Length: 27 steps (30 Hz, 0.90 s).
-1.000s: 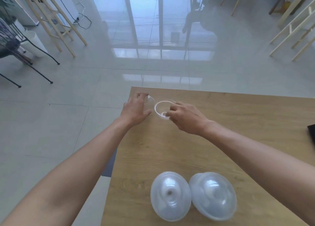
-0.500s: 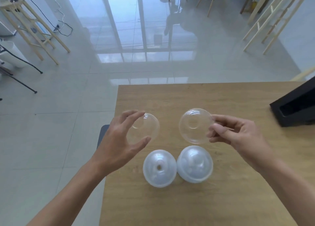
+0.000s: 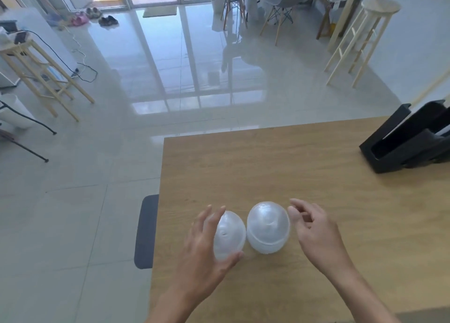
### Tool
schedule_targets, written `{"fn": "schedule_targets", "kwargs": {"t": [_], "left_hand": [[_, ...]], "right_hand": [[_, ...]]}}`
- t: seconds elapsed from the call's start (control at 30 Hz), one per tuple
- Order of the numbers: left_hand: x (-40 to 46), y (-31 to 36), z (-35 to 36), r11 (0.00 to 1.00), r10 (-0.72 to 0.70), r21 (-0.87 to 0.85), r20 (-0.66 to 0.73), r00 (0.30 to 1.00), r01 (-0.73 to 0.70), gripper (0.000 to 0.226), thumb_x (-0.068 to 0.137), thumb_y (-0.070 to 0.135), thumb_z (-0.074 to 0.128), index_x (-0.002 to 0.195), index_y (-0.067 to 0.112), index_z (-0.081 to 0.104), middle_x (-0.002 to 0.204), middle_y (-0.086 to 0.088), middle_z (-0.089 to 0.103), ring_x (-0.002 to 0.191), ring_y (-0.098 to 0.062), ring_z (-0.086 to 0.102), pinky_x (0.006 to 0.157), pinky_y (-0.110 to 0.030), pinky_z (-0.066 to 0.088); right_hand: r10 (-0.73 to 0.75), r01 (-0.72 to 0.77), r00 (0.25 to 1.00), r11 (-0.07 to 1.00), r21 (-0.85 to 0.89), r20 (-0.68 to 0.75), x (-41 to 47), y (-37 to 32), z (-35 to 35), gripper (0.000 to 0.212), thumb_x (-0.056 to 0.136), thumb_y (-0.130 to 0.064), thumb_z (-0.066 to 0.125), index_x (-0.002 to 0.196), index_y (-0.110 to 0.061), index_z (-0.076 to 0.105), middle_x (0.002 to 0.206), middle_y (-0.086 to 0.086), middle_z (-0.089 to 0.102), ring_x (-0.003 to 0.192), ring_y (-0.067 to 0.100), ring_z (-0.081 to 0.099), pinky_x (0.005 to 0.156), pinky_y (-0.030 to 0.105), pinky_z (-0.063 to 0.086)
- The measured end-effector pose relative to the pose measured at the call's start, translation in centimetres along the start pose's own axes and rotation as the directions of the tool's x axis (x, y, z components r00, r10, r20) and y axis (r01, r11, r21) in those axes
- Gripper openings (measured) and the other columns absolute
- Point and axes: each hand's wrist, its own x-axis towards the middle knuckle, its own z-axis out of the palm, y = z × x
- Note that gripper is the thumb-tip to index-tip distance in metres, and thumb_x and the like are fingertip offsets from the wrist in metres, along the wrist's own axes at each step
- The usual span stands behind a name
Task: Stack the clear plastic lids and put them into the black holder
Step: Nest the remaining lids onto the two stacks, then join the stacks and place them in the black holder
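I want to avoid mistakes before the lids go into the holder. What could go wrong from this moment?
1. The left stack sits near the table's left edge, so a push from the left hand might send it to the floor.
2. The two stacks touch, so lifting one could tip the right stack.
3. The black holder is far right, so loosely nested lids may slip apart while carried.

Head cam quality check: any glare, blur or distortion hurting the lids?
Head view: strong window glare on the floor, none on the table; wide-angle bending at the edges; the left hand is softly blurred; both lid stacks read hazy but distinct.
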Motion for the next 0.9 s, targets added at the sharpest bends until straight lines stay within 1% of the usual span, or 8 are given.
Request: {"fn": "schedule_targets", "kwargs": {"t": [0.1, 0.2, 0.4, 0.57, 0.67, 0.77, 0.83, 0.9], "left_hand": [[0.2, -0.5, 1.0, 0.999, -0.01, -0.034, 0.014, 1.0, 0.011, 0.111, 0.077, 0.052, 0.087, 0.159, 0.059, 0.012, 0.169, 0.014, 0.02, 0.158, -0.007, 0.018, 0.118, -0.044, 0.04], [0.7, -0.8, 1.2, 1.0, 0.012, 0.007, -0.005, 1.0, -0.012, 0.112, 0.077, 0.044, 0.089, 0.159, 0.055, 0.015, 0.167, 0.01, 0.026, 0.156, -0.009, 0.022, 0.112, -0.045, 0.047], [1.6, -1.0, 1.0, 0.999, 0.018, 0.051, -0.063, 0.998, -0.015, 0.111, 0.077, 0.04, 0.091, 0.159, 0.052, 0.017, 0.165, 0.006, 0.03, 0.152, -0.014, 0.033, 0.103, -0.046, 0.054], [1.6, -0.6, 0.9, 1.0, -0.009, 0.025, -0.08, 0.997, 0.011, 0.121, 0.072, 0.047, 0.093, 0.16, 0.058, 0.011, 0.167, 0.013, 0.021, 0.152, -0.011, 0.031, 0.098, -0.044, 0.055], [1.4, 0.1, 0.4, 0.997, -0.033, 0.063, -0.104, 0.994, 0.04, 0.124, 0.068, 0.062, 0.09, 0.162, 0.053, 0.009, 0.172, 0.01, 0.016, 0.158, -0.015, 0.022, 0.109, -0.052, 0.046], [1.1, 1.5, -0.5, 0.98, 0.069, 0.198, -0.232, 0.97, -0.023, 0.11, 0.074, 0.066, 0.083, 0.164, 0.034, 0.028, 0.173, 0.001, 0.02, 0.161, -0.022, 0.017, 0.121, -0.056, 0.032], [0.9, 3.2, -0.5, 0.969, 0.191, 0.209, -0.313, 0.93, -0.128, 0.091, 0.081, 0.058, 0.081, 0.157, 0.025, 0.043, 0.171, 0.0, 0.027, 0.16, -0.023, 0.022, 0.121, -0.051, 0.034], [0.6, 5.3, 0.3, 0.968, 0.235, 0.166, -0.332, 0.914, -0.188, 0.075, 0.087, 0.051, 0.08, 0.151, 0.023, 0.052, 0.168, 0.002, 0.033, 0.157, -0.019, 0.031, 0.118, -0.042, 0.04]], "right_hand": [[-0.133, 0.141, 0.979, 0.989, -0.045, 0.153, -1.1, 0.2, 1.5, 0.074, 0.083, -0.08, 0.069, 0.146, -0.052, 0.043, 0.146, -0.039, 0.041, 0.133, -0.019, 0.041, 0.105, 0.015, 0.038], [-0.212, 0.257, 0.946, 0.951, -0.171, 0.243, -1.2, 0.7, 2.8, 0.1, 0.074, -0.082, 0.075, 0.156, -0.048, 0.027, 0.158, -0.033, 0.029, 0.143, -0.012, 0.029, 0.113, 0.02, 0.03], [-0.226, 0.244, 0.959, 0.966, -0.092, 0.172, -0.3, 2.0, 2.6, 0.099, 0.074, -0.076, 0.081, 0.155, -0.055, 0.028, 0.151, -0.033, 0.035, 0.138, -0.017, 0.035, 0.102, 0.003, 0.031], [-0.223, 0.229, 0.967, 0.973, -0.038, 0.125, -1.1, 5.0, 1.0, 0.102, 0.073, -0.076, 0.083, 0.157, -0.058, 0.027, 0.154, -0.035, 0.035, 0.143, -0.011, 0.036, 0.107, 0.017, 0.034], [-0.216, 0.221, 0.965, 0.975, -0.015, 0.145, -1.4, 5.8, 0.5, 0.106, 0.071, -0.077, 0.083, 0.157, -0.061, 0.022, 0.157, -0.036, 0.032, 0.146, -0.011, 0.031, 0.11, 0.019, 0.032], [-0.217, 0.22, 0.957, 0.975, 0.003, 0.193, -1.2, 5.9, 0.2, 0.119, 0.066, -0.08, 0.085, 0.159, -0.061, 0.014, 0.158, -0.04, 0.025, 0.147, -0.016, 0.026, 0.112, 0.018, 0.029], [-0.208, 0.209, 0.952, 0.978, 0.02, 0.226, -1.0, 6.3, -0.3, 0.128, 0.061, -0.081, 0.087, 0.16, -0.06, 0.008, 0.158, -0.042, 0.022, 0.147, -0.017, 0.024, 0.113, 0.02, 0.029], [-0.187, 0.181, 0.95, 0.982, 0.047, 0.251, -0.9, 7.2, -1.0, 0.134, 0.058, -0.081, 0.088, 0.16, -0.06, 0.005, 0.16, -0.04, 0.024, 0.149, -0.013, 0.027, 0.116, 0.026, 0.032]]}}
